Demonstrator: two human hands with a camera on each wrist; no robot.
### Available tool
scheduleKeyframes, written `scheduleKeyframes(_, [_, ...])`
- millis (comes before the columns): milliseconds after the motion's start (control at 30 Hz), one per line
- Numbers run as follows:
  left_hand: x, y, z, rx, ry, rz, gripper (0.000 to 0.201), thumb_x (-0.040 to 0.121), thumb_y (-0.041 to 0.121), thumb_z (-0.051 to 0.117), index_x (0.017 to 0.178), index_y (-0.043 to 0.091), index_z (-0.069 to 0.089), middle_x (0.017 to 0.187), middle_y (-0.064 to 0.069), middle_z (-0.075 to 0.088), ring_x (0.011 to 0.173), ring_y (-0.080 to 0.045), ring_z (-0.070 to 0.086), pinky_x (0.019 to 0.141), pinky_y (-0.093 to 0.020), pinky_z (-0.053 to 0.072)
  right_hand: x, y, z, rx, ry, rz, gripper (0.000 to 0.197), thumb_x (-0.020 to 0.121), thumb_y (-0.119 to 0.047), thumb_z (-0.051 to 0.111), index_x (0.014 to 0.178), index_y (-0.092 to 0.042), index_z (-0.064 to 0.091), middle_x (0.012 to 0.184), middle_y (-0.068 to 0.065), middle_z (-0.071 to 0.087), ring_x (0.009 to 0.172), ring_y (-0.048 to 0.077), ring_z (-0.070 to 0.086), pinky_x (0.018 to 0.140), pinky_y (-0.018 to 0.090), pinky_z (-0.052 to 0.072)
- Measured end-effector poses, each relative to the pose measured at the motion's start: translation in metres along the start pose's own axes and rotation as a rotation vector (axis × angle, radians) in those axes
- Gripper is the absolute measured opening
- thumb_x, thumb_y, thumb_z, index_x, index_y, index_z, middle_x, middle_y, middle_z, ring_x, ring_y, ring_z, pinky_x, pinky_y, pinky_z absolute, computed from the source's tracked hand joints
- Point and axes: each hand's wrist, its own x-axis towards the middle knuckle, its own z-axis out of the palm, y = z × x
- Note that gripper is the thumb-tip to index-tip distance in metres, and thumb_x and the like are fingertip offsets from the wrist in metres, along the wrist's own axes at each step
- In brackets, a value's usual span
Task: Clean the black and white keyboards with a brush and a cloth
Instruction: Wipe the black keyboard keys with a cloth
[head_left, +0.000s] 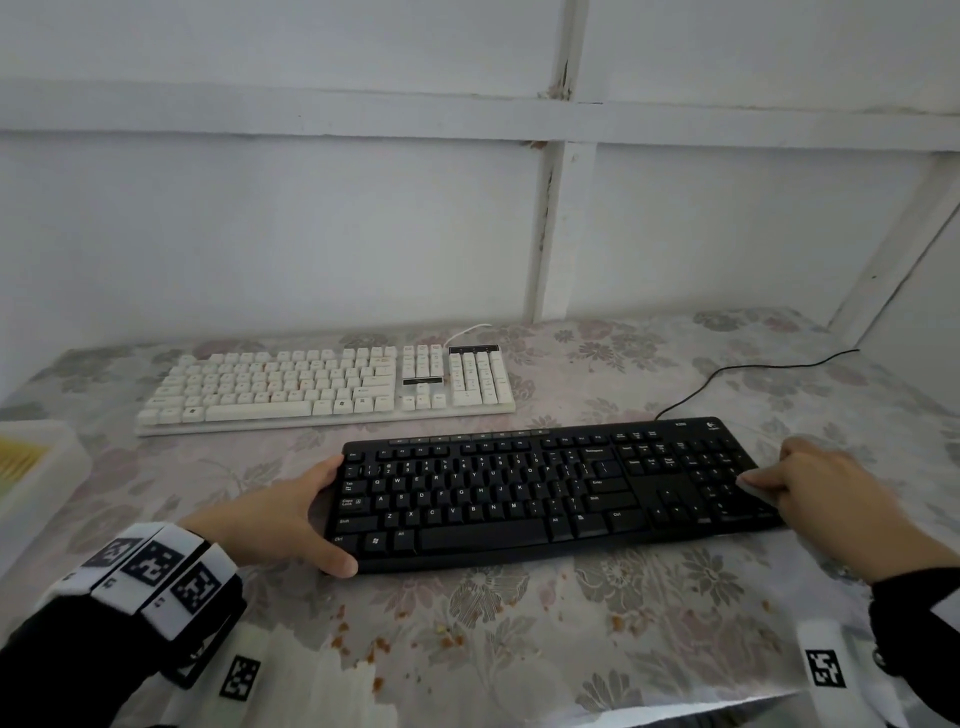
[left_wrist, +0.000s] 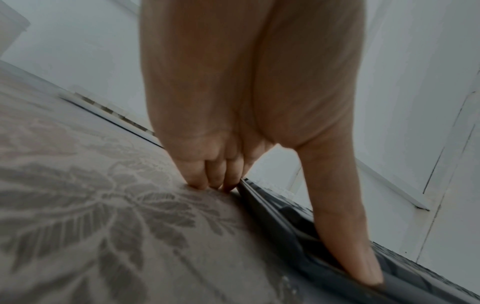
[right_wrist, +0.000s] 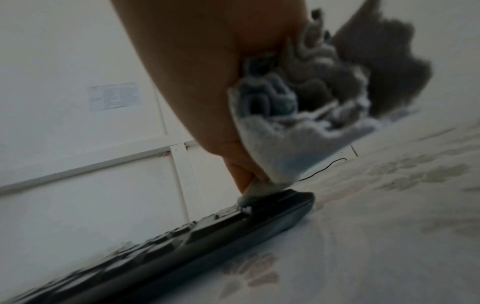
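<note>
The black keyboard (head_left: 545, 493) lies across the middle of the floral tablecloth, and the white keyboard (head_left: 327, 384) lies behind it to the left. My left hand (head_left: 340, 514) grips the black keyboard's left end, thumb on the front corner, fingers curled at the edge (left_wrist: 213, 181). My right hand (head_left: 779, 480) holds a bunched grey-white cloth (right_wrist: 285, 127) and presses its tip onto the number pad at the right end (right_wrist: 259, 191). In the head view only a bit of cloth (head_left: 748, 486) shows beyond the fingertips. I see no brush clearly.
A white tray (head_left: 36, 457) with something yellow inside sits at the left edge. Orange crumbs (head_left: 374, 644) are scattered on the tablecloth in front of the black keyboard. Its black cable (head_left: 753, 371) runs back right. A white panelled wall stands right behind the table.
</note>
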Motion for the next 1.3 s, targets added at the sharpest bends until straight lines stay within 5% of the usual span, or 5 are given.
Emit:
scheduleKeyframes(467, [-0.004,0.009,0.001,0.006,-0.008,0.006,0.151,0.03,0.053,0.094,0.151,0.033,0.006,0.149,0.019,0.03,0.135,-0.005,0.033,0.116,-0.037,0.029,-0.009,0.018,-0.005,0.081,-0.01,-0.018,0.025,0.095,-0.032,0.052,0.112,-0.034,0.07,0.075,-0.009,0.039,0.07,0.018,0.046,0.059,0.028,0.028])
scheduleKeyframes(967, [-0.005,0.014,0.001,-0.033,-0.032,-0.013,0.134,0.046,0.033,0.095,0.149,0.032,0.011,0.13,0.031,0.036,0.13,-0.003,0.036,0.113,-0.031,0.031,-0.007,0.011,-0.002,0.018,0.032,-0.016,0.028,0.097,-0.035,0.046,0.113,-0.032,0.069,0.079,-0.001,0.042,0.07,0.023,0.053,0.062,0.032,0.037])
scheduleKeyframes(1067, [-0.007,0.018,0.001,-0.013,-0.046,-0.009,0.148,0.031,0.047,0.094,0.151,0.03,0.008,0.134,0.025,0.036,0.132,-0.004,0.035,0.114,-0.031,0.03,0.002,0.007,-0.01,-0.076,0.029,-0.002,0.027,0.098,-0.034,0.046,0.105,-0.034,0.072,0.078,-0.004,0.039,0.063,0.017,0.045,0.062,0.029,0.037])
scheduleKeyframes(1200, [-0.011,0.022,0.001,-0.001,-0.041,-0.001,0.155,0.024,0.054,0.089,0.151,0.029,0.006,0.135,0.022,0.035,0.129,-0.004,0.034,0.109,-0.024,0.029,0.0,-0.041,-0.029,0.051,0.019,-0.076,0.023,0.097,-0.038,0.047,0.086,-0.043,0.067,0.079,-0.006,0.039,0.062,0.009,0.043,0.053,0.02,0.033])
scheduleKeyframes(1300, [-0.012,0.022,0.001,0.022,-0.032,-0.01,0.16,0.022,0.06,0.089,0.153,0.028,0.003,0.148,0.016,0.03,0.134,-0.006,0.031,0.114,-0.03,0.026,-0.01,-0.109,-0.043,0.157,-0.028,-0.319,0.027,0.098,-0.039,0.045,0.087,-0.028,0.068,0.084,-0.008,0.041,0.074,0.012,0.048,0.058,0.019,0.032])
